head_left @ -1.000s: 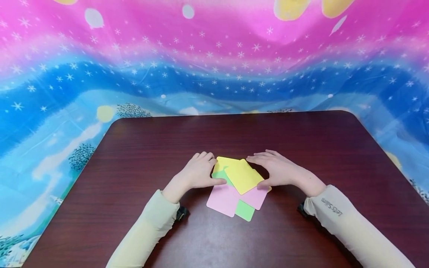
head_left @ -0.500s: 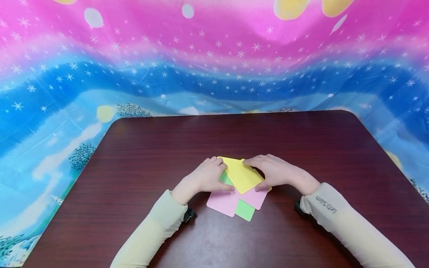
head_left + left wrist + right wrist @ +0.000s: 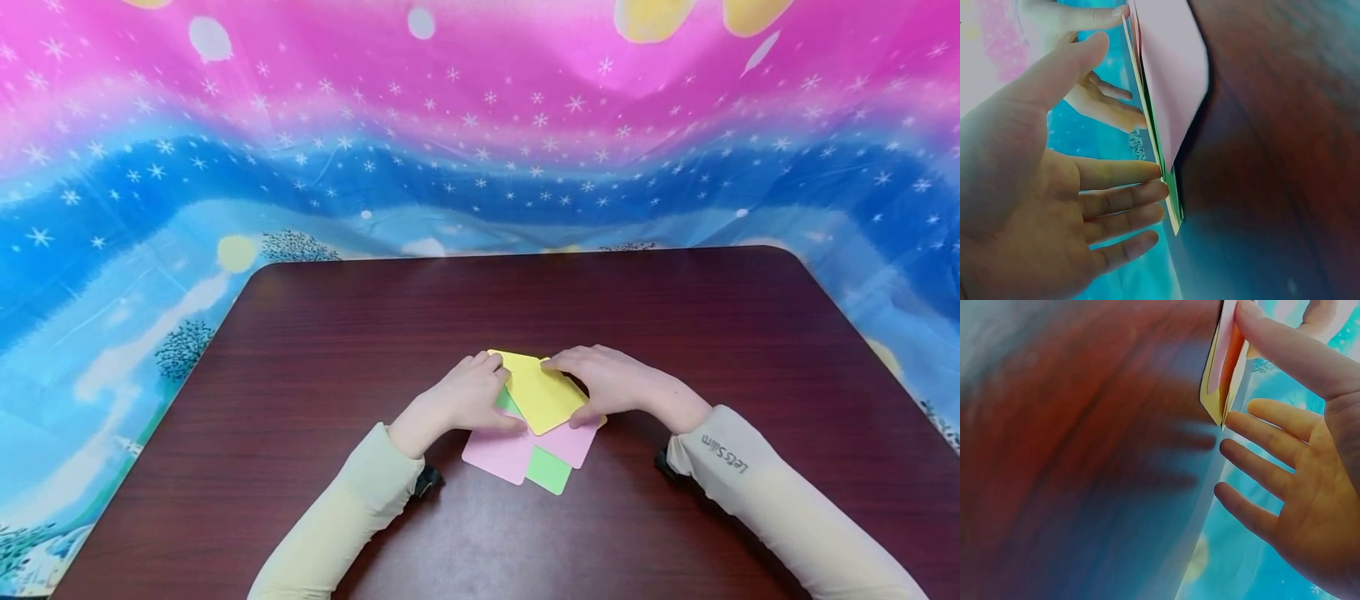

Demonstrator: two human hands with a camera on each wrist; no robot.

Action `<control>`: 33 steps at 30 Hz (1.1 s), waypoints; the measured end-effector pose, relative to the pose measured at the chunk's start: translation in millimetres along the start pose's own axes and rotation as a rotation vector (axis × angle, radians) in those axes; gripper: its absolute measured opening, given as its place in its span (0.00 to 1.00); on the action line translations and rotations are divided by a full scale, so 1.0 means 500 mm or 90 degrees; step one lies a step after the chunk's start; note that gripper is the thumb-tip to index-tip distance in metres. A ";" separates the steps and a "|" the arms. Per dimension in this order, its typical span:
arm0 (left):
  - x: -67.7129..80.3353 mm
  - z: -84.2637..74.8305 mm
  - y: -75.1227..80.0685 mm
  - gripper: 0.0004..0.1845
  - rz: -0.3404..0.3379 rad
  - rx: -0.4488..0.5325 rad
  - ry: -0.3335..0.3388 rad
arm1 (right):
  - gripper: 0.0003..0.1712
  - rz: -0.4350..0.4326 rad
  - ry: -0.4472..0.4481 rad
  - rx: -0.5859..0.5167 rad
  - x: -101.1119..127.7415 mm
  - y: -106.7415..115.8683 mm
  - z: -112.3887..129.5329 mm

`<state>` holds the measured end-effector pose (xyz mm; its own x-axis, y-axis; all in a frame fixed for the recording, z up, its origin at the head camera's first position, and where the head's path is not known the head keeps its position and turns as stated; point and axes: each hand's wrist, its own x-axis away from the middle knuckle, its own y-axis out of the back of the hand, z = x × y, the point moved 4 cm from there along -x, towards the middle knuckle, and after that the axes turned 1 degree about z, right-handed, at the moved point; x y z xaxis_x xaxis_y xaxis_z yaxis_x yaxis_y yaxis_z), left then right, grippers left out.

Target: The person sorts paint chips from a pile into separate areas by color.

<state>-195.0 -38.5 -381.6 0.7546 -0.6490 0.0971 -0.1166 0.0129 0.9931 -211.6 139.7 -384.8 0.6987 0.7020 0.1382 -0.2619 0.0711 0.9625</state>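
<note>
An overlapping pile of coloured paper cards lies at the middle of the table in the head view. A yellow card (image 3: 542,400) is uppermost, with pink cards (image 3: 495,457) and green ones (image 3: 549,473) partly showing beneath it. My left hand (image 3: 467,396) lies over the pile's left side; in the left wrist view its straight fingers (image 3: 1125,199) touch the cards' edge, the thumb standing off. On the right, my right hand (image 3: 617,382) touches the pile with thumb and forefinger; its other fingers (image 3: 1257,472) are extended and apart. Hidden beneath both hands are parts of the cards.
The dark reddish-brown wooden table (image 3: 360,317) stretches around the pile. Behind and beside it hangs a pink and blue cloth (image 3: 480,150) with snowflakes. Black wrist devices (image 3: 426,482) sit under the light sleeves (image 3: 341,521).
My left hand has moved right and slightly nearer, farther over the pile. My right hand has shifted a little left. The cards look almost unmoved.
</note>
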 end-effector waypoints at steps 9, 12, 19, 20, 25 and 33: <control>-0.005 -0.004 -0.002 0.34 0.001 -0.016 0.005 | 0.47 -0.011 0.007 0.011 -0.009 0.000 0.005; -0.007 -0.007 -0.003 0.37 0.015 -0.015 0.013 | 0.46 -0.017 0.010 0.013 -0.010 0.001 0.008; -0.013 -0.011 0.001 0.42 0.034 -0.032 0.026 | 0.46 -0.027 0.009 0.018 -0.016 0.003 0.012; -0.014 -0.011 0.002 0.42 0.035 -0.035 0.027 | 0.46 -0.025 0.006 0.020 -0.017 0.003 0.011; -0.017 -0.010 -0.002 0.42 0.035 -0.039 0.024 | 0.46 -0.022 -0.002 0.022 -0.020 0.001 0.010; -0.027 0.000 -0.005 0.41 0.035 -0.020 0.011 | 0.46 -0.028 -0.004 0.019 -0.020 0.003 0.015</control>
<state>-204.8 -30.0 -385.5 0.7588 -0.6332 0.1524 -0.1376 0.0729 0.9878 -214.0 127.4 -382.8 0.7131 0.6943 0.0974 -0.2115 0.0806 0.9741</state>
